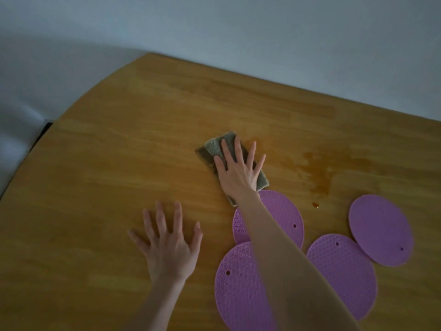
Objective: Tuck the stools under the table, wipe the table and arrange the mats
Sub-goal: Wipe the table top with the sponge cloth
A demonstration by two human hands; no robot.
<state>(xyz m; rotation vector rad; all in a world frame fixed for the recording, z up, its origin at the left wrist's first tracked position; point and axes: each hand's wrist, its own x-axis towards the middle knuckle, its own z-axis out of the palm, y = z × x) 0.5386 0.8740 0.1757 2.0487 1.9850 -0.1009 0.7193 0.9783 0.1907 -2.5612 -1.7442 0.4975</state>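
Clearly the wiping is under way. The right hand (pixel 238 172) lies open, fingers straight and spread, pressing a folded grey-green cloth (pixel 216 145) flat onto the honey-coloured wooden bench (pixel 119 139). The left hand (pixel 170 249) is open too, palm down on bare wood nearer the person, holding nothing.

The likeliest slip is spreading the mess. A smeared amber wet patch (pixel 319 168) lies just right of the cloth, and a small amber drop (pixel 315 204) sits close to the mats. A stroke pulled toward the person could carry liquid onto them.

Four round purple silicone mats crowd the near right of the bench. The mat nearest the cloth (pixel 284 216) has its rim right at the cloth's near end, though I cannot tell if they touch. The big near mat (pixel 236 283) meets it at the edge. The right forearm crosses above both and could knock them askew on a return stroke. The honeycomb-textured mat (pixel 343 271) and the smooth far-right mat (pixel 381 229) meet at their rims. They block wiping there until lifted.

No stools are in view. A plain grey wall (pixel 238 32) runs behind the bench.
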